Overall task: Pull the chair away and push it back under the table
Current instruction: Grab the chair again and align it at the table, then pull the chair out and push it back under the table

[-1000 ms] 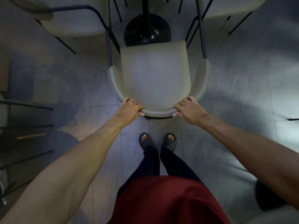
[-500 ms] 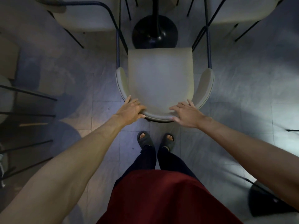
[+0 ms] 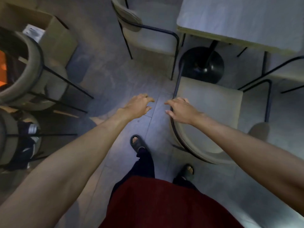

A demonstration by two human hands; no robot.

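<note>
The cream chair (image 3: 209, 106) with a curved backrest and black metal legs stands at the right, its seat front near the table's black round base (image 3: 201, 65). The grey table top (image 3: 243, 20) is at the upper right. My right hand (image 3: 181, 110) hovers over the left end of the chair's backrest with fingers spread, holding nothing. My left hand (image 3: 137, 106) hangs over bare floor to the left of the chair, fingers loosely curled and apart, empty.
A second cream chair (image 3: 148, 28) stands at the top middle beside the table. Two more round-backed chairs (image 3: 31, 71) are at the left, with a cardboard box (image 3: 54, 35) behind them. My sandalled feet (image 3: 137, 143) are on the grey tiled floor.
Both hands have let go of the chair's backrest. The view has swung left, so the chair now lies to the right and my left hand is off it.
</note>
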